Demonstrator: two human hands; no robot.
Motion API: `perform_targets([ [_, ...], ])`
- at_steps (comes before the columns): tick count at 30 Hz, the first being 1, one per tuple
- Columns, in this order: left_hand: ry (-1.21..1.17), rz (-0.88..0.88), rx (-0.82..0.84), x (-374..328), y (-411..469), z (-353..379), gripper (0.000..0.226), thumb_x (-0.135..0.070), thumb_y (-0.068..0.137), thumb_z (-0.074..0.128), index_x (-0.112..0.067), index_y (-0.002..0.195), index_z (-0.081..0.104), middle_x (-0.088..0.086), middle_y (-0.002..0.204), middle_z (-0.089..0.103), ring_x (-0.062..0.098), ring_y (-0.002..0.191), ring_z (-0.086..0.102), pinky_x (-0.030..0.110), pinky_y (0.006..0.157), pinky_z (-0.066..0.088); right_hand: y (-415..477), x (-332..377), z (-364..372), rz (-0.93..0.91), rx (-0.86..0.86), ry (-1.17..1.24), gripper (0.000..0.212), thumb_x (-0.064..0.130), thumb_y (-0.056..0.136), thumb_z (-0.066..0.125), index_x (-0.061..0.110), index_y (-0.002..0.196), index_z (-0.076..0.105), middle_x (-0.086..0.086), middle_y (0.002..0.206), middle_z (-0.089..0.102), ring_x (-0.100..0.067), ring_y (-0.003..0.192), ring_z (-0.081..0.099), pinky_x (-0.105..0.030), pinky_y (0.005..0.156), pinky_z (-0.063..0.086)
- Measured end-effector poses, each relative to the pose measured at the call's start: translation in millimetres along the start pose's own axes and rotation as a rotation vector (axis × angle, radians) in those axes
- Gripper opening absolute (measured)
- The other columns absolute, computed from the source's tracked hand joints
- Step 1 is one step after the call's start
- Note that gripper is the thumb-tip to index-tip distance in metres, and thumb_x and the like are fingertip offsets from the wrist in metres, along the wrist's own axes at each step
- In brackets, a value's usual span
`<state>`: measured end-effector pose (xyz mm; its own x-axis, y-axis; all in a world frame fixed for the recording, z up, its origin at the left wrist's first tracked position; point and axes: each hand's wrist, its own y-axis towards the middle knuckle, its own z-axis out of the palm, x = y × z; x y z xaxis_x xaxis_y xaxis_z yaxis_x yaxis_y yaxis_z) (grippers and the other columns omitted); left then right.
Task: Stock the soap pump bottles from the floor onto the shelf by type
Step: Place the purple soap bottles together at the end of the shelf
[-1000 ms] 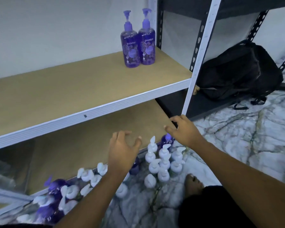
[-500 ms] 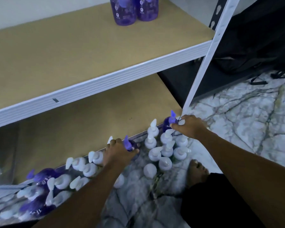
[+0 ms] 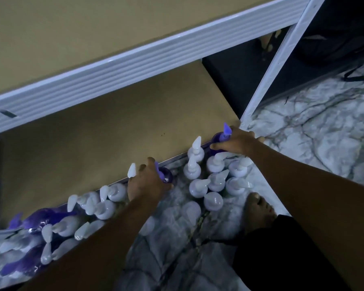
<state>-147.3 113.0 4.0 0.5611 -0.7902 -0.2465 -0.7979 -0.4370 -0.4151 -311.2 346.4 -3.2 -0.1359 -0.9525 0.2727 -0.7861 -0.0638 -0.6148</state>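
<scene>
— Hands?
— Left hand (image 3: 145, 183) curls round a purple pump bottle (image 3: 166, 175) on the marble floor (image 3: 313, 133). Right hand (image 3: 233, 141) grips a second purple bottle (image 3: 218, 138) by the shelf post (image 3: 277, 59).
— Obstructions?
— White pump bottles (image 3: 214, 179) crowd between both, with a bare foot (image 3: 259, 208) just beside them.

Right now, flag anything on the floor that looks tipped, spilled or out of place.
The bottles at lower left look jumbled, purple mixed among white, some seemingly tipped. The white cluster by the right hand stands neatly. No spill shows.
</scene>
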Motion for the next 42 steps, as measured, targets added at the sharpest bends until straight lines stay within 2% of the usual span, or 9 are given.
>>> perform_targets([
  [3, 0.0, 0.022, -0.032, 1, 4, 2, 0.076, -0.044, 0.068, 0.085, -0.021, 0.122, 0.037, 0.007, 0.106, 0.063, 0.03, 0.101, 0.063, 0.042, 0.091, 0.049, 1, 2, 2, 0.027, -0.037, 0.005, 0.126, 0.091, 0.041, 0.063, 0.03, 0.146, 0.03, -0.007, 0.141, 0.049, -0.036, 0.132, 0.04, -0.052, 0.11, 0.031],
  [7, -0.082, 0.009, -0.092, -4, 4, 5, 0.075, -0.042, 0.074, 0.083, -0.02, 0.128, 0.035, 0.007, 0.104, 0.064, 0.031, 0.099, 0.062, 0.036, 0.075, 0.046, -4, 7, 0, 0.06, -0.065, -0.11, 0.113, 0.087, 0.056, 0.068, 0.029, 0.146, 0.031, -0.009, 0.14, 0.051, -0.034, 0.132, 0.042, -0.052, 0.109, 0.027],
  [17, -0.093, 0.062, -0.085, -17, 13, 9, 0.071, -0.04, 0.073, 0.085, -0.017, 0.126, 0.042, 0.007, 0.117, 0.062, 0.032, 0.109, 0.061, 0.039, 0.083, 0.049, 3, 1, 3, 0.052, -0.179, -0.084, 0.058, 0.07, 0.065, 0.07, 0.022, 0.094, 0.055, 0.003, 0.089, 0.057, -0.022, 0.091, 0.051, -0.043, 0.084, 0.019],
  [25, -0.135, 0.12, -0.042, -13, 18, 3, 0.068, -0.038, 0.07, 0.087, -0.014, 0.122, 0.051, 0.008, 0.112, 0.064, 0.032, 0.105, 0.062, 0.038, 0.087, 0.049, -16, -11, -15, -0.082, -0.272, -0.003, 0.08, 0.063, 0.065, 0.074, 0.023, 0.131, 0.051, 0.002, 0.101, 0.055, -0.019, 0.093, 0.048, -0.041, 0.098, 0.038],
  [28, -0.213, 0.182, -0.079, -13, 9, -16, 0.068, -0.035, 0.068, 0.088, -0.013, 0.122, 0.053, 0.003, 0.104, 0.058, 0.031, 0.1, 0.061, 0.034, 0.08, 0.045, -36, -14, -31, -0.16, -0.25, 0.131, 0.069, 0.061, 0.054, 0.073, 0.03, 0.113, 0.055, 0.005, 0.117, 0.061, -0.018, 0.099, 0.059, -0.035, 0.09, 0.05],
  [30, -0.273, 0.239, -0.1, -14, -2, -34, 0.079, -0.035, 0.067, 0.087, -0.017, 0.134, 0.05, 0.0, 0.107, 0.053, 0.029, 0.102, 0.059, 0.037, 0.084, 0.049, -55, -13, -46, -0.2, -0.269, 0.169, 0.06, 0.058, 0.051, 0.074, 0.035, 0.101, 0.05, 0.007, 0.108, 0.062, -0.019, 0.1, 0.062, -0.028, 0.081, 0.047],
  [33, -0.364, 0.317, -0.114, -16, -24, -69, 0.092, -0.04, 0.059, 0.083, -0.021, 0.141, 0.046, 0.001, 0.119, 0.052, 0.026, 0.107, 0.057, 0.041, 0.092, 0.049, -96, -5, -73, -0.289, -0.291, 0.199, 0.087, 0.039, 0.066, 0.083, 0.033, 0.144, 0.044, 0.013, 0.114, 0.058, -0.014, 0.111, 0.058, -0.025, 0.091, 0.043],
  [38, -0.438, 0.434, -0.217, -14, -70, -137, 0.064, -0.038, 0.06, 0.089, -0.025, 0.116, 0.059, -0.004, 0.105, 0.055, 0.015, 0.097, 0.056, 0.027, 0.076, 0.04, -166, 12, -120, -0.406, -0.356, 0.276, 0.092, 0.032, 0.068, 0.084, 0.039, 0.147, 0.038, 0.005, 0.116, 0.066, -0.019, 0.105, 0.062, -0.027, 0.088, 0.049],
  [42, -0.659, 0.483, -0.233, -13, -115, -190, 0.047, -0.039, 0.058, 0.089, -0.031, 0.098, 0.065, -0.003, 0.096, 0.069, 0.016, 0.09, 0.068, 0.033, 0.079, 0.054, -223, 28, -149, -0.479, -0.37, 0.428, 0.053, 0.027, 0.068, 0.082, 0.028, 0.115, 0.058, 0.004, 0.104, 0.069, -0.016, 0.096, 0.066, -0.024, 0.078, 0.053],
])
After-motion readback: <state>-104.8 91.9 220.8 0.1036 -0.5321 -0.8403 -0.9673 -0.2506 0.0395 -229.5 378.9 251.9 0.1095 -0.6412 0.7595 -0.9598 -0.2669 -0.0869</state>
